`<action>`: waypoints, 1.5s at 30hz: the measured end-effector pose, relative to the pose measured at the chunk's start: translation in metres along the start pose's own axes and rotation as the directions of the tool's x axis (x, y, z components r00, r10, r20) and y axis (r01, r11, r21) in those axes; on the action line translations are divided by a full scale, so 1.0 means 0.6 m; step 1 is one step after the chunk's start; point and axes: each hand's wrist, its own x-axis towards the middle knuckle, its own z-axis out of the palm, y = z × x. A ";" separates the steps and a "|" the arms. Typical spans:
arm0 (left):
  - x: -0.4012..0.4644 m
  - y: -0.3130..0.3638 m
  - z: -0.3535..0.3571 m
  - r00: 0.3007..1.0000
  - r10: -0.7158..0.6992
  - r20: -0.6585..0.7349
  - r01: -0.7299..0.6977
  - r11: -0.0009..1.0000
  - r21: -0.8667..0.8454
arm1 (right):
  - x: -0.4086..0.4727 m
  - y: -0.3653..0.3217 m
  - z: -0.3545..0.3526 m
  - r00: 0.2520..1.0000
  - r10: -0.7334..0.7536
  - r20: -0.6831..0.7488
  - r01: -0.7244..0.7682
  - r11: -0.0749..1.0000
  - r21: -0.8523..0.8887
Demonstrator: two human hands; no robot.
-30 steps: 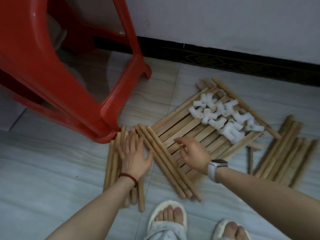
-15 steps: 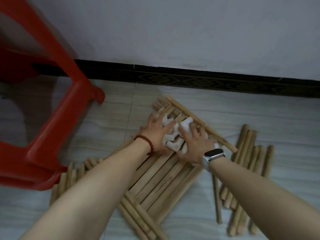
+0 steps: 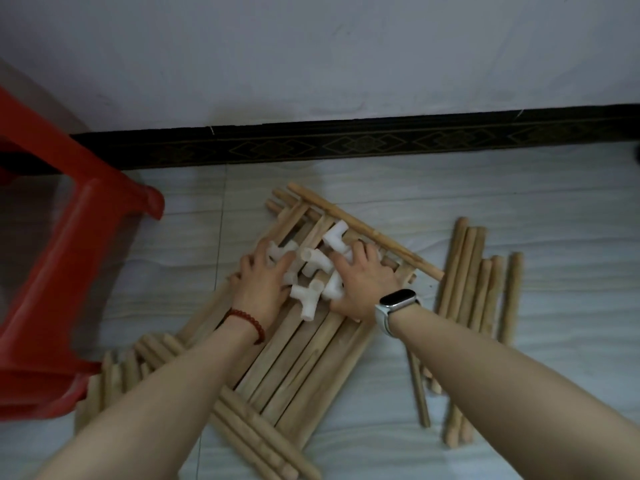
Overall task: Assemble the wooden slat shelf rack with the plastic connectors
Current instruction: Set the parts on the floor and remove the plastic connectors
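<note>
A wooden slat panel (image 3: 304,362) lies flat on the tiled floor. A heap of several white plastic connectors (image 3: 313,268) sits on its far half. My left hand (image 3: 261,285) presses against the heap from the left, fingers spread over the connectors. My right hand (image 3: 363,282), a smartwatch on its wrist, cups the heap from the right. Both hands enclose the pile between them; some connectors are hidden under the fingers. Round wooden rods (image 3: 478,296) lie in a loose bundle to the right. More rods (image 3: 256,441) lie at the panel's near corner and under my left forearm.
A red plastic stool (image 3: 59,271) stands on the left, its leg close to the rods. A white wall with a black patterned skirting (image 3: 346,143) runs across the back, just beyond the slat panel. Pale floor tiles (image 3: 554,341) show on the right.
Both hands moved from the near rods to the connector heap and gathered it together. The heap is now more bunched between the palms, and the view has shifted right.
</note>
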 end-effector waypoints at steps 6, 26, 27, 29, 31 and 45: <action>0.023 -0.014 -0.003 0.995 0.089 -0.048 -0.091 0.995 -0.035 | 0.013 0.001 -0.007 0.998 0.060 -0.028 -0.058 0.996 0.068; 0.147 0.011 -0.031 0.980 0.120 -0.160 -0.130 0.990 -0.055 | 0.084 0.037 -0.036 0.990 0.122 -0.064 -0.110 0.981 0.162; 0.145 0.012 -0.033 0.979 0.120 -0.164 -0.138 0.985 -0.101 | 0.083 0.034 -0.035 0.992 0.115 -0.055 -0.105 0.982 0.155; 0.133 0.012 -0.041 0.980 0.091 -0.175 -0.127 0.969 -0.212 | 0.078 0.030 -0.038 0.992 0.113 -0.049 -0.106 0.987 0.123; 0.120 0.007 -0.043 0.973 0.112 -0.200 -0.163 0.952 -0.258 | 0.072 0.024 -0.039 0.992 0.123 -0.025 -0.120 0.988 0.095; -0.032 0.044 -0.047 0.964 0.047 -0.262 -0.190 0.812 -0.553 | -0.003 0.045 -0.023 0.887 0.377 -0.267 -0.084 0.699 0.710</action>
